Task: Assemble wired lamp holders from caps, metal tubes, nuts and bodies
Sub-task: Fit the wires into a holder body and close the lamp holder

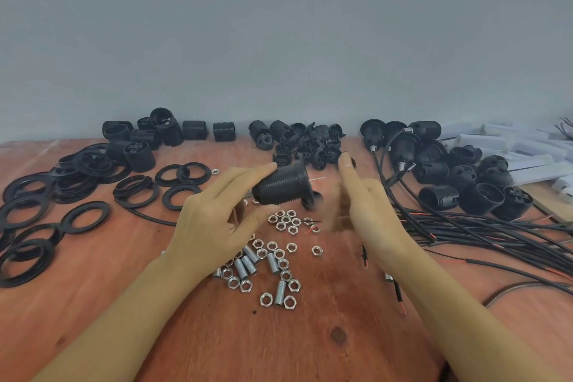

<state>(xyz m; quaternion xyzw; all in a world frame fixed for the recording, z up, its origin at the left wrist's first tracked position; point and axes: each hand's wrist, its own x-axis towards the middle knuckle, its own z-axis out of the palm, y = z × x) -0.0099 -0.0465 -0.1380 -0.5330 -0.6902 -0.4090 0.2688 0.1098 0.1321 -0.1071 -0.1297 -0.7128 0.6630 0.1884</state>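
Note:
My left hand (214, 217) grips a black threaded lamp holder body (283, 186) between thumb and fingers, lifted above the wooden table (279, 335) and lying on its side. My right hand (366, 211) hovers just right of the body, fingers straight and blurred, holding nothing I can make out. Loose metal nuts (285, 222) lie under the hands. More nuts and short threaded metal tubes (248, 263) lie nearer to me. Black caps (310, 146) are heaped at the back centre.
Black rings (62, 195) spread over the left. Threaded black bodies (148, 136) stand back left. Wired holders (449, 170) and a bundle of black cables (496, 232) fill the right. White boxes (527, 152) lie far right. A grey wall stands behind.

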